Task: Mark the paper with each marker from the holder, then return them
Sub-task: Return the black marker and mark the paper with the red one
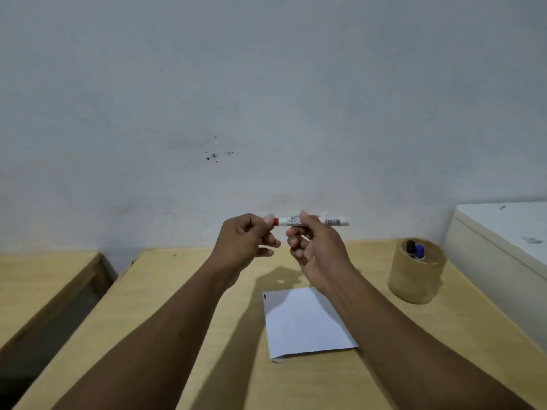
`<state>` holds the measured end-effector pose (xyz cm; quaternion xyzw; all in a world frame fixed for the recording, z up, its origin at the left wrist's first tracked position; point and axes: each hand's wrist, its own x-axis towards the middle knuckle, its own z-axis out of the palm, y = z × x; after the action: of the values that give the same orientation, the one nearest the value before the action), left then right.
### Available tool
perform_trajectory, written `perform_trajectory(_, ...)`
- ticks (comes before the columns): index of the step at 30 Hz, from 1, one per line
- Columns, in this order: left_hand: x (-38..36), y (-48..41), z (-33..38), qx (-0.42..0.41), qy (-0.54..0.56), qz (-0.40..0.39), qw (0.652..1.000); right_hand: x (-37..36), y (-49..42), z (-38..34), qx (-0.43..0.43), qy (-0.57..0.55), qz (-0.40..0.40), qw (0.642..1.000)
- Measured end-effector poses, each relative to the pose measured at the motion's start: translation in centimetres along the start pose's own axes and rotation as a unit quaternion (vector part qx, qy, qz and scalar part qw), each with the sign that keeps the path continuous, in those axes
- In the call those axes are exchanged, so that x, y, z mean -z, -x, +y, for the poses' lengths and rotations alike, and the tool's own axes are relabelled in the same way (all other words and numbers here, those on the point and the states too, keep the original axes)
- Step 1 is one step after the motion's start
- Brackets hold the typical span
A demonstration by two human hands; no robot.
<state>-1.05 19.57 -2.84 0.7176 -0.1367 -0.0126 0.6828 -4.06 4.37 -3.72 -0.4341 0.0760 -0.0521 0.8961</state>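
A white marker with a red cap lies level in the air above the desk, held between both hands. My right hand pinches its white barrel. My left hand grips the red cap end, which its fingertips mostly hide. Below the hands, a white sheet of paper lies flat on the desk with a small dark mark near its top left corner. A round brown holder stands at the right with a black marker and a blue marker inside.
The light wooden desk stands against a grey wall. A second desk sits to the left across a narrow gap. A white box-like cabinet rises just right of the holder.
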Motion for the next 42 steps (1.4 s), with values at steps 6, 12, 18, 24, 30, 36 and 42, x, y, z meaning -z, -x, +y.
perform_trajectory(6, 6.3, 1.3, -4.9, 0.077, 0.065, 0.094, 0.99, 0.9, -0.7, 2.4, 0.013, 0.014, 0.045, 0.999)
perform_trajectory(12, 8.0, 1.9, -9.6, 0.031, -0.405, -0.038, 0.913, 2.6, -1.0, 3.6, 0.007, 0.239, 0.004, 0.971)
perform_trajectory(18, 6.1, 1.9, -10.5, 0.014, -0.456, -0.07, 0.887, 3.7, -0.9, 6.9, 0.035, 0.347, -0.026, 0.937)
perform_trajectory(24, 6.8, 1.8, -11.1, 0.036, -0.436, -0.11, 0.892, 4.1, -1.1, 8.5, 0.031, 0.333, 0.003, 0.943)
perform_trajectory(30, 5.4, 2.5, -10.6, 0.039, -0.46, -0.114, 0.88, 4.9, -0.9, 9.0, 0.041, 0.298, 0.031, 0.953)
perform_trajectory(36, 4.5, 2.9, -10.1, 0.027, -0.514, -0.139, 0.846, 5.2, -0.6, 9.7, 0.08, 0.355, 0.059, 0.93)
perform_trajectory(42, 4.6, 2.7, -10.1, 0.028, -0.522, -0.148, 0.839, 5.3, -0.6, 9.8, 0.093, 0.443, 0.032, 0.891)
